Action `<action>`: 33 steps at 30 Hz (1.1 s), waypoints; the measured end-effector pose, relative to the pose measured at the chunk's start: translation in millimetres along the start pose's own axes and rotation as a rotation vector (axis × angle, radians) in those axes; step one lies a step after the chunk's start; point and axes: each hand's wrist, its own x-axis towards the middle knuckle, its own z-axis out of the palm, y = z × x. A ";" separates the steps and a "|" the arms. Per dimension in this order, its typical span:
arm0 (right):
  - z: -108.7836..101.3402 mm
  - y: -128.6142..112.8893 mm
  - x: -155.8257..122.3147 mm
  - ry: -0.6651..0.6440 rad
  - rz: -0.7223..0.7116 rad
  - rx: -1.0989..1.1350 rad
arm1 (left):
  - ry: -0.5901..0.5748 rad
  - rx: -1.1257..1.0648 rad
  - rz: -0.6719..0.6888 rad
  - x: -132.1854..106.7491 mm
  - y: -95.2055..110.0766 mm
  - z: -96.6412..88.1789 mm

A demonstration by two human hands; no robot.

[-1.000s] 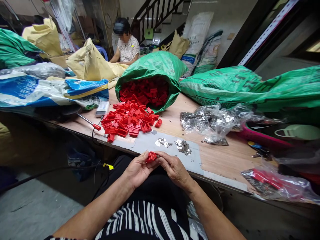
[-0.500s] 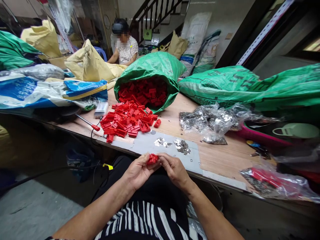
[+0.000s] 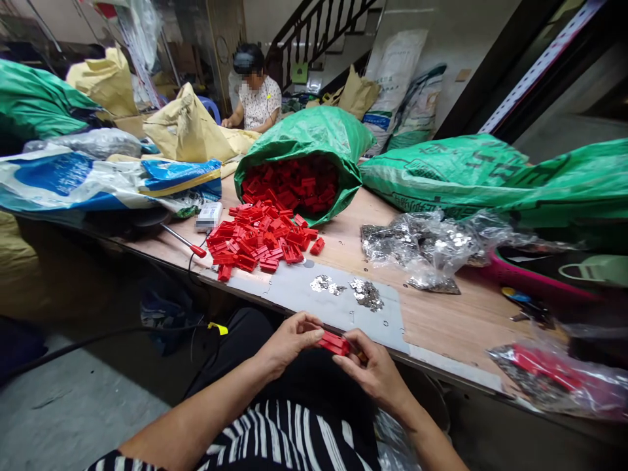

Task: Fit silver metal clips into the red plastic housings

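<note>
Between my two hands, just off the table's front edge, is a red plastic part (image 3: 334,343), a small block with ridges along it. Its left end is pinched by my left hand (image 3: 293,337), thumb on top. My right hand (image 3: 370,366) grips the other end between thumb and fingers. On the grey mat beyond lie two small piles of flat metal pieces, a bright pile (image 3: 324,284) and a darker pile (image 3: 367,296). A heap of similar red parts (image 3: 260,239) spills from the mouth of a green sack (image 3: 314,127).
Clear bags of metal pieces (image 3: 422,245) lie on the right, near a pink basket (image 3: 520,278). A bag with red contents (image 3: 554,376) rests at the front right edge. A red-handled tool (image 3: 196,250) points toward the heap. Another person (image 3: 258,91) sits across the table.
The red part has turned lengthwise and moved right and closer to me. My right hand has shifted from beside it to holding its right end. The whole view has swung slightly.
</note>
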 end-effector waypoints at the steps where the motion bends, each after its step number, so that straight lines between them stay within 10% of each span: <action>1: -4.2 7.5 -6.8 0.030 0.018 -0.046 | 0.051 0.105 0.078 3.8 3.6 -5.6; 8: -30.4 84.9 -60.1 0.132 0.172 -0.289 | 0.666 1.179 0.634 33.6 38.0 -54.3; 15: -37.4 142.7 -91.4 0.184 0.443 -0.435 | 0.852 1.623 0.494 50.2 47.6 -59.4; 26: -44.0 23.4 -27.3 -0.091 0.121 -0.132 | 0.800 1.498 0.711 66.2 38.7 -68.6; 33: -51.9 6.5 46.0 0.178 -0.033 -0.467 | 0.758 1.480 0.749 73.1 37.9 -66.9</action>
